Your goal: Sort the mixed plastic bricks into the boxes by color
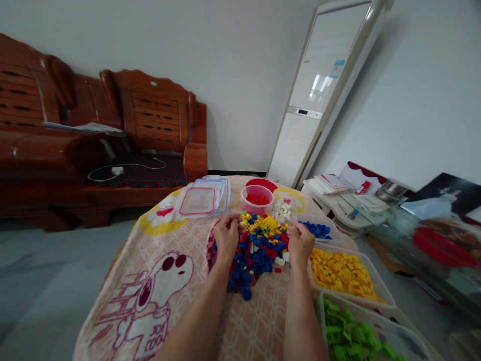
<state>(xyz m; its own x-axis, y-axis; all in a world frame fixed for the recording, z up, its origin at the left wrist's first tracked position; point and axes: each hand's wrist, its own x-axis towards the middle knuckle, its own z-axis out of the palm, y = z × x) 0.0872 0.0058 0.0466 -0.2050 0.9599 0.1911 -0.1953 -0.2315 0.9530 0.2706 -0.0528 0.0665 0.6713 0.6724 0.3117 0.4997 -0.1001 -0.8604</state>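
Observation:
A mixed pile of small plastic building blocks (259, 253), blue, red, yellow and white, lies on the cloth between my hands. At the pile's left edge is my left hand (227, 235), its fingers curled together near the yellow pieces. On the opposite side my right hand (300, 243) is closed in a pinch, beside the container of blue blocks (319, 229). Whatever either hand holds is too small or hidden to make out. Just beyond the pile stand a round tub (257, 206) of red blocks and a small heap of white blocks (284, 209).
Boxes of yellow blocks (343, 273) and green blocks (351, 331) stand along the table's right side. Flat clear lids (199, 199) lie at the back left of the tablecloth (259, 321). A glass-topped stand (417, 245) is to the right, a wooden sofa (150, 115) behind left.

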